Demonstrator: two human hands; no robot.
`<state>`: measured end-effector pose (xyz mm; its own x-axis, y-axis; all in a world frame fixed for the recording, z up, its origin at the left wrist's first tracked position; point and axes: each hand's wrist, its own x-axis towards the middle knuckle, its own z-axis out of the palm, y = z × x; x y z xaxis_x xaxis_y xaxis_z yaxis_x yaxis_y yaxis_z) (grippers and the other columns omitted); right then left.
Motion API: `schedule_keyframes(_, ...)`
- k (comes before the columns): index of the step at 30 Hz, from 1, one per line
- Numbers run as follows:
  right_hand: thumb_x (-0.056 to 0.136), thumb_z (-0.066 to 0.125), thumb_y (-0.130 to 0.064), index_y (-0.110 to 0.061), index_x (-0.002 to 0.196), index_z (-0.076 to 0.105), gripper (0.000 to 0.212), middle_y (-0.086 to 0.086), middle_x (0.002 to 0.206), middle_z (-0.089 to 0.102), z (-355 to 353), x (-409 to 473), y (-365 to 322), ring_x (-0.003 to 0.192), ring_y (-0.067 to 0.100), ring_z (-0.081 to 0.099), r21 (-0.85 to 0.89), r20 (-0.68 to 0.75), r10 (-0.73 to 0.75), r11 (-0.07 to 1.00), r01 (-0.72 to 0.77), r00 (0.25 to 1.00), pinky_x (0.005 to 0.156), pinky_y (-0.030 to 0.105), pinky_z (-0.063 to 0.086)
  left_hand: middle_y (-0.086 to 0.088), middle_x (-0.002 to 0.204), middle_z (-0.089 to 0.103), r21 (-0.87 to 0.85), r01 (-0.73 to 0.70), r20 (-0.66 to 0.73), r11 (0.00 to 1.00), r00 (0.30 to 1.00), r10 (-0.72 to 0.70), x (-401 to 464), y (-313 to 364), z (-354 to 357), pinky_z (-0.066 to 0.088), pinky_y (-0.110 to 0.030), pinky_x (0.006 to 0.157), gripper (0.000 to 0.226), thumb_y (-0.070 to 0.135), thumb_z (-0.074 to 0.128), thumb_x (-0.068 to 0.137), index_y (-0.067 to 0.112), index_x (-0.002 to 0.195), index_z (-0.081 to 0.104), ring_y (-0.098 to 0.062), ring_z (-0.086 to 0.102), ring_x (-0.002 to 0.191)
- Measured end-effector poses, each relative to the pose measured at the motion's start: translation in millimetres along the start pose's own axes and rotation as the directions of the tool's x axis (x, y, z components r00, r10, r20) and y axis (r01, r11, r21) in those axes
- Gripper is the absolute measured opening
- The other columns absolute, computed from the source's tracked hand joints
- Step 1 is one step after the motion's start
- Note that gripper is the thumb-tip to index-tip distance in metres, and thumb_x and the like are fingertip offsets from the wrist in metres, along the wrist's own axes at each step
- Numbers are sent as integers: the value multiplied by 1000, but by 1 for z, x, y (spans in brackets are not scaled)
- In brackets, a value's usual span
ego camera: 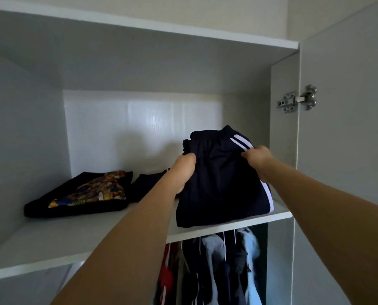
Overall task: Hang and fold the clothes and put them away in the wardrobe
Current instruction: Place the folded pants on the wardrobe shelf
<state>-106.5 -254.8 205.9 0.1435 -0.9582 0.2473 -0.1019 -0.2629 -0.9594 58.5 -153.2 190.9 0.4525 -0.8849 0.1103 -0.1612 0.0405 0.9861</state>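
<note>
The fingers of the left hand [183,170] curl round the left edge of the folded navy shorts [221,183], and the fingers of the right hand [257,158] pinch the upper right edge, just where two white stripes run down the side. Held between both hands, the shorts are tilted up, with the lower fold resting on the front right part of the wardrobe shelf [73,236] and slightly overhanging its edge. To the left on the same shelf lies a folded black shirt with a colourful print [84,194], and just beside it, partly hidden behind the left arm, another dark folded garment [148,183]. Below the shelf, hanging clothes [219,267] in blue, navy and red fill the rail space. At the right stands the open wardrobe door [346,150] with its metal hinge [298,100].
</note>
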Motion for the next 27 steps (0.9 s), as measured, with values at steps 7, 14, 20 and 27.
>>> schedule_keyframes(7,89,54,-7,1,127,49,38,18,117,59,28,80,2,101,33,61,-2,-33,45,999,-45,998,93,44,51,-10,107,66,-52,-85,3,995,996,85,95,-6,-2,54,-42,89,23,16,39,98,18,108,59,-27,63,97)
schedule_keyframes(14,92,50,-9,-3,130,44,39,14,116,57,52,155,-12,105,30,58,-45,-1,51,998,-51,999,94,38,48,-6,96,61,-51,-56,-70,997,996,53,166,14,-2,52,-37,84,17,15,40,101,12,100,57,-22,59,84)
schedule_keyframes(20,88,48,-7,1,126,49,39,19,116,59,69,226,5,103,36,61,-194,47,45,980,-35,998,93,44,50,-7,82,55,-62,77,-136,995,987,-85,214,9,17,49,-31,64,22,16,42,101,9,85,55,-20,52,70)
schedule_keyframes(27,96,42,-37,-11,147,26,59,20,150,29,108,283,94,137,35,32,-708,233,14,688,159,972,112,44,28,-20,143,33,750,10,-183,662,964,193,286,-56,30,33,-44,106,40,24,28,102,5,135,39,-37,38,127)
